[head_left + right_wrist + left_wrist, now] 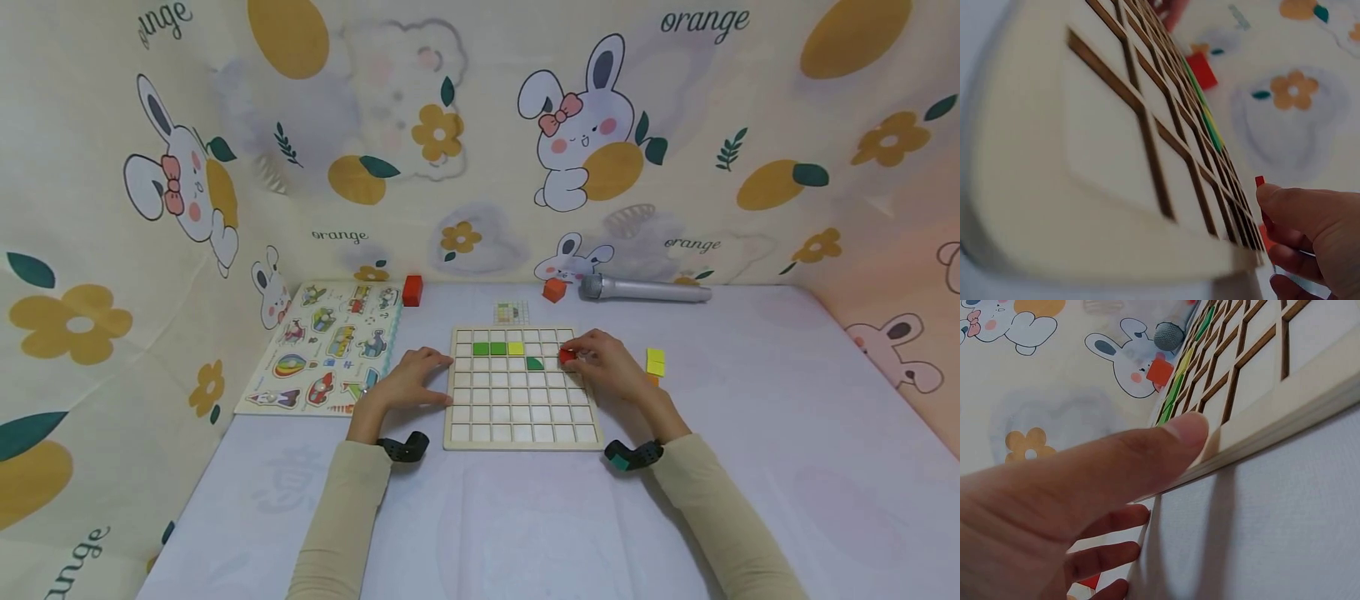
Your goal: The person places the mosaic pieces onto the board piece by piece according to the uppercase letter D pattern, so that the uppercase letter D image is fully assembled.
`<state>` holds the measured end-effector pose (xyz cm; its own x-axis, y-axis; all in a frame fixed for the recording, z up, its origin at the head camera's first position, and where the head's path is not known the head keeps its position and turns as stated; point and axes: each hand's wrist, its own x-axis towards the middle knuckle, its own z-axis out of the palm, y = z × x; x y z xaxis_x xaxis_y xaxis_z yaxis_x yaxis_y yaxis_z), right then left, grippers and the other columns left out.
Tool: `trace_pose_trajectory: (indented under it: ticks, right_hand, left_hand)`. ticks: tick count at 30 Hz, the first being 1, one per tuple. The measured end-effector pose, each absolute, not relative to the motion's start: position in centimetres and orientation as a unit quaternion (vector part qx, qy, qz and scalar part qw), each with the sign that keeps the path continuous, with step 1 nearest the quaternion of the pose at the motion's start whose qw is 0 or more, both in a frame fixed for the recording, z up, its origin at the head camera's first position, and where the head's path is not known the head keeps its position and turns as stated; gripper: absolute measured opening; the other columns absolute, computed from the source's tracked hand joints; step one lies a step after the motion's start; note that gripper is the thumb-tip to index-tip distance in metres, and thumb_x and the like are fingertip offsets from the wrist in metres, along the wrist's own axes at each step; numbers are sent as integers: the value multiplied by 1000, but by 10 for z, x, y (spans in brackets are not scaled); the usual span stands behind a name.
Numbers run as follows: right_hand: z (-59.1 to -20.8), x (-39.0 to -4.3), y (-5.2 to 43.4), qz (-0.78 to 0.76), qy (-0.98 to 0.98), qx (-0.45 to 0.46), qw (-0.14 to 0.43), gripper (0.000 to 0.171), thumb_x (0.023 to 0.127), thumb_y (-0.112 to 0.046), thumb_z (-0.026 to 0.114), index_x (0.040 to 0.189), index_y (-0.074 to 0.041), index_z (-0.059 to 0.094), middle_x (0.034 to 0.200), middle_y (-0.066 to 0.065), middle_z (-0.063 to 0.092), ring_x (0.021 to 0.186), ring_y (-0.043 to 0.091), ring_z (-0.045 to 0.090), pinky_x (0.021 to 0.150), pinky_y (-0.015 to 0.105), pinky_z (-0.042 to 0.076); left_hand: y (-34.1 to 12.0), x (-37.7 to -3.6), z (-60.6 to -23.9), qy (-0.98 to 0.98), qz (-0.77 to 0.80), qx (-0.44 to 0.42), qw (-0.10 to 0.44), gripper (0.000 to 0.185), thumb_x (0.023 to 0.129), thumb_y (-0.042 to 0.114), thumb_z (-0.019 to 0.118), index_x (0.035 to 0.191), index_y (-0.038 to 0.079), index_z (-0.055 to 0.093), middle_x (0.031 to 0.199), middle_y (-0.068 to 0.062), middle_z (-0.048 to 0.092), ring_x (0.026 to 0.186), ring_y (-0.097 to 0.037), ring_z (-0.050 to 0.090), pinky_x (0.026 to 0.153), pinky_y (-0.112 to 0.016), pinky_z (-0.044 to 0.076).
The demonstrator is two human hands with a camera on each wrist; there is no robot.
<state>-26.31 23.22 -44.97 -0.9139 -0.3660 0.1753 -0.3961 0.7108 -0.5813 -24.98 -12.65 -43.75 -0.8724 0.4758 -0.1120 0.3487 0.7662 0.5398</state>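
Observation:
A wooden grid board (523, 443) lies on the white cloth, with two green square tiles (490, 348), a yellow square tile (516, 348) and a green quarter-round tile (535, 364) in its cells. My left hand (401, 385) rests at the board's left edge, thumb and fingers spread; in the left wrist view the thumb (1147, 447) touches the wooden frame. Thumb and fingers of my right hand (611, 367) pinch a small red tile (567, 356) over the board's upper right cells. The right wrist view shows this thin red tile (1260, 181) on edge at the fingertips.
Yellow tiles (656, 362) and an orange piece (653, 380) lie right of the board. Behind it are a small patterned card (512, 312), a red block (412, 291), an orange-red block (554, 290) and a grey microphone (648, 289). A picture puzzle board (307, 354) lies left.

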Motion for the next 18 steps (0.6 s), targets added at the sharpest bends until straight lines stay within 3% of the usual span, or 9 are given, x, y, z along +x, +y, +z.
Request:
trace_pose_trajectory:
  ticks: [7, 14, 18]
  right_hand:
    - [-453, -257, 214, 325, -911, 254, 23, 29, 84, -19, 70, 111, -10, 66, 101, 4, 60, 86, 17, 54, 74, 33, 48]
    - [-460, -254, 203, 339, -896, 286, 30, 25, 80, -20, 74, 102, -10, 67, 98, -1, 62, 88, 14, 56, 78, 30, 52]
    - [-459, -252, 199, 350, -889, 293, 35, 19, 78, -18, 76, 94, -12, 69, 95, -2, 62, 90, 15, 56, 82, 34, 52]
  left_hand:
    - [-126, -250, -438, 932, 262, 220, 121, 67, 76, 33, 76, 134, 12, 50, 138, -12, 42, 128, -30, 34, 106, -48, 32]
    - [-126, -248, -437, 932, 263, 218, 122, 67, 76, 33, 75, 134, 12, 49, 139, -13, 41, 129, -31, 33, 106, -49, 32]
    - [-126, -248, -437, 932, 265, 216, 122, 67, 76, 33, 75, 134, 12, 49, 138, -12, 42, 129, -30, 33, 106, -49, 32]
